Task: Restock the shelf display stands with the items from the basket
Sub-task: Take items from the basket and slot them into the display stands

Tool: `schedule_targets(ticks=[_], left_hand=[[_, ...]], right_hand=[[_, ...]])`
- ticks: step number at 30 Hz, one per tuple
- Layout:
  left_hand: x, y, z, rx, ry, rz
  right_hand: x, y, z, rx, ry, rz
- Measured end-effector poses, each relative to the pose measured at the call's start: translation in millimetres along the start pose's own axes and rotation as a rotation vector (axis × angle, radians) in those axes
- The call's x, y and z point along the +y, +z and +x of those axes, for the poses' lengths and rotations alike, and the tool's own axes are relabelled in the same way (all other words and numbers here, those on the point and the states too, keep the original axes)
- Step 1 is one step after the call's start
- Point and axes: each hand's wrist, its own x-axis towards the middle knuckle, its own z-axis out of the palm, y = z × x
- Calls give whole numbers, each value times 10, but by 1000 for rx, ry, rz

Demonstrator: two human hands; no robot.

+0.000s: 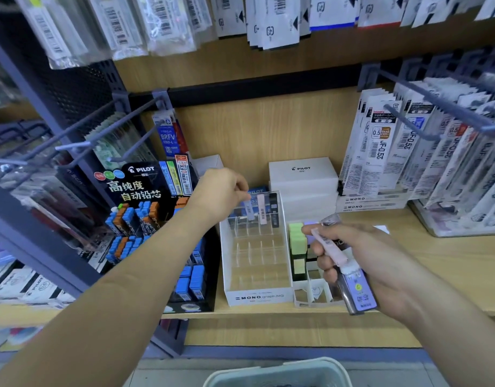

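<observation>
Head view looks down on a wooden shelf point(408, 269). The left grip point(224, 188) pinches the top end of a slim lilac case point(248, 210) between thumb and fingertips and holds it upright at the back row of the white stand point(257, 298) with clear dividers. A pink case point(261, 212) and a black case point(274, 209) stand in that same row, just beside it. The rows nearer the front look unfilled. The right grip point(352, 255) is clenched round a bundle of cases point(349, 275), pink and lilac among them, near the stand's right side and above green cases point(298, 238) in the neighbouring holder. Only the rim of the basket point(277, 370) shows, at the bottom edge below the shelf.

These cases are probably light, stiff plastic with smooth, slippery sides. A pinch on the two flat faces at the top end seems best, since it leaves the lower end free to drop into a narrow cell. The thin dividers look delicate, so a straight, gentle lowering should suit.
</observation>
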Motion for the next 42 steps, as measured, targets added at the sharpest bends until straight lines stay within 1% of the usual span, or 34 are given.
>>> schedule_targets(ticks=[2, 5, 9, 13, 18, 24, 30, 33, 39, 41, 42], left_hand=[[13, 32, -10, -30, 25, 28], [-10, 97, -17, -75, 17, 56], [-2, 122, 16, -99, 40, 101], [33, 116, 35, -84, 112, 169], [-5, 118, 40, -41, 115, 128], [-41, 99, 69, -63, 137, 142], [-62, 128, 123, -105, 171, 170], [-74, 136, 133, -92, 204, 180], [-34, 83, 58, -65, 196, 165], [39, 52, -9, 0, 151, 116], [106, 22, -69, 32, 104, 33]], right_hand=[[1, 9, -8, -11, 7, 5], [0, 25, -12, -49, 25, 34], [-9, 42, -39, -79, 18, 51], [-11, 59, -53, -99, -1, 62], [0, 75, -60, -91, -23, 53], [2, 98, -60, -64, -32, 68], [5, 123, -67, -78, -47, 68], [8, 135, -71, -83, -48, 71], [35, 150, -64, -89, -50, 65], [43, 144, -52, -50, -61, 85], [40, 139, -45, -25, -75, 101]])
